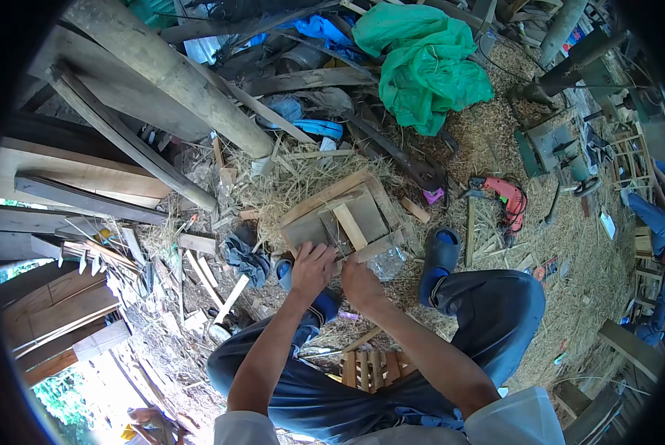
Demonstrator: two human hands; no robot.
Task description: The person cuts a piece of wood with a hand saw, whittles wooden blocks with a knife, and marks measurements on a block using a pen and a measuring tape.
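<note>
Lying tilted on straw-strewn ground [458, 297] just ahead of the seated person, a shallow rectangular brown wooden frame [321, 200] is touched at its near edge by both bare hands. The left hand [314, 268] is laid over that edge with its fingers bent and slightly parted; the right hand [362, 285] is set just beside it, its fingers curled nearly closed. Whether anything slim is gripped by either cannot be told. Across the frame, a short pale wooden strip [349, 226] is seen. A red corded power tool [512, 206] is placed beyond the blue-grey rubber clog [442, 256] on the right foot.
</note>
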